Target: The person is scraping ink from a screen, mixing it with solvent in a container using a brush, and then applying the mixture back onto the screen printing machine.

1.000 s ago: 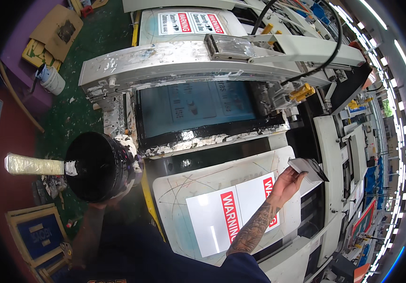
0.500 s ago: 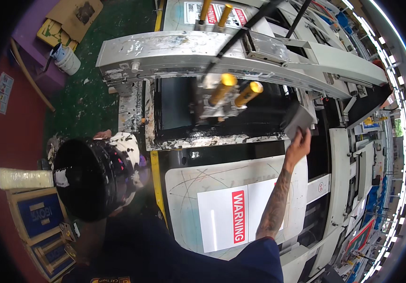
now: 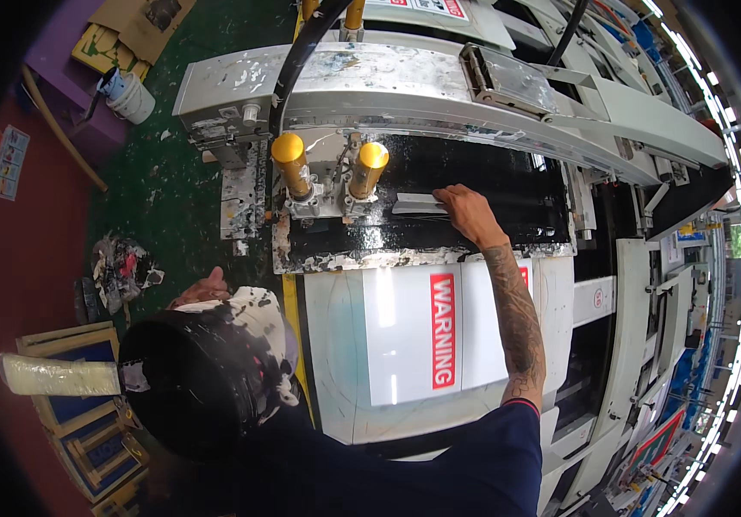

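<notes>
A grey flat scraper (image 3: pixel 420 204) is over the glossy black surface of a printing screen (image 3: pixel 508 194), right of two gold-topped cylinders (image 3: pixel 290 159); whether its edge touches the ink cannot be told. The person's right hand (image 3: pixel 471 215) is closed on the scraper's right end, fingers pinching it. The left hand (image 3: pixel 202 289), well apart from the right, shows at the far side of a black bucket (image 3: pixel 189 379), which hides most of it, so its grip cannot be told. A handle wrapped in yellowish film (image 3: pixel 60 376) juts left from the bucket. A paint-spattered frame edge (image 3: pixel 405 261) borders the screen, and nearer the person a white sheet with red panels (image 3: pixel 401 345) lies on a pale board (image 3: pixel 336 370), partly behind the right forearm. Beyond the screen, a metal beam (image 3: pixel 345 73) crosses above.
</notes>
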{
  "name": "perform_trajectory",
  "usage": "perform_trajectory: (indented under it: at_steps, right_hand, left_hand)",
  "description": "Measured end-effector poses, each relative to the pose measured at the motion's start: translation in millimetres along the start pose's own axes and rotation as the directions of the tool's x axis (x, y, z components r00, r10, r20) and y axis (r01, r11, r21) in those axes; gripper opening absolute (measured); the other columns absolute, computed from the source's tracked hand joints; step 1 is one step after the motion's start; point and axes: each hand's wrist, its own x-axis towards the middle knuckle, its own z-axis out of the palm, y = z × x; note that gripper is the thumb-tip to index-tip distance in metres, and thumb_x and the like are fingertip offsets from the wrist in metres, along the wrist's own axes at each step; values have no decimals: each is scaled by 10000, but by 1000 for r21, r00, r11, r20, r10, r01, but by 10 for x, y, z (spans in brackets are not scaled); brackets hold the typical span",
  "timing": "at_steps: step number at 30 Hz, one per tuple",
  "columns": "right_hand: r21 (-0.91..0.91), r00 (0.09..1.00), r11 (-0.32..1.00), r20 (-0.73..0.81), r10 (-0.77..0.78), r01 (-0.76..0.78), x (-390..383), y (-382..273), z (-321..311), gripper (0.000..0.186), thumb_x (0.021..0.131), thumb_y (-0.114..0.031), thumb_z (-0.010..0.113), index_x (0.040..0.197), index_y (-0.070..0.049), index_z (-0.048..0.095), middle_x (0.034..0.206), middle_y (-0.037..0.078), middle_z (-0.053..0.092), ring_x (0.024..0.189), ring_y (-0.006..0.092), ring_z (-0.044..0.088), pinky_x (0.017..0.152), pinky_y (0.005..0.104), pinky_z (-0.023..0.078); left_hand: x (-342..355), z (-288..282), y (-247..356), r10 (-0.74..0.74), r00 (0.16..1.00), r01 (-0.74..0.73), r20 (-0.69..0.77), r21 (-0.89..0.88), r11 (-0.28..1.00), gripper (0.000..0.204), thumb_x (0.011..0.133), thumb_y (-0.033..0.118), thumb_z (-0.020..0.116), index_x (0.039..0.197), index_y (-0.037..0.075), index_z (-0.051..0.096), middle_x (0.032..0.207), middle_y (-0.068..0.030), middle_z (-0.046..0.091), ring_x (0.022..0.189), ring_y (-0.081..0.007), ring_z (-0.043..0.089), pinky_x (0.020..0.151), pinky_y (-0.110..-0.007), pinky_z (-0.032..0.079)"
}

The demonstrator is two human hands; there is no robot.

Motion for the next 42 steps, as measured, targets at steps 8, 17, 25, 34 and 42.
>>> perform_trajectory:
  at_steps: [8,17,25,34,42]
  right_hand:
    - [74,961,995,266,-80,62,117,-159,23,259,921,-132,686,1162,-56,745,1086,133,750,1008,360,711,864,457,574]
    - [343,767,939,604,-218,-3,649,161,84,382,880,-218,780,1221,-50,746,1090,194,775,1058,380,733,902,457,581]
    - [497,755,841,630,-180,-214,709,484,-149,407,886,-192,815,1242,-12,740,1076,154,795,1002,262,751,933,379,563]
    - [837,884,517,-96,458,-178,-434,597,-506,226,951,-22,713,1163,56,721,983,29,697,924,81,612,815,244,489]
    - [808,590,589,-489,642,29,-419,244,-973,203,1004,-77,713,1174,34,704,1013,13,717,921,88,611,828,247,481]
  left_hand:
    - [437,-138,-144,29,998,-22,-57,113,993,267,1059,174,545,1243,21,663,1126,-57,673,978,-179,681,888,-361,574]
    - [923,-175,-279,44,992,-9,-114,287,958,264,1059,169,542,1241,20,662,1114,-50,673,958,-172,685,874,-360,580]
    - [1548,-327,-381,107,993,-53,-52,613,788,300,1038,203,570,1264,21,642,1144,-61,663,1001,-189,660,914,-378,538]
    - [2085,-1130,-500,140,891,-288,432,775,-562,960,762,479,875,1476,21,426,1429,-174,556,1391,-357,469,1252,-524,233]
    - [3137,-1663,-477,272,854,-64,443,609,-791,1009,633,309,995,1415,-2,438,1315,-176,621,1211,-296,647,1062,-440,518]
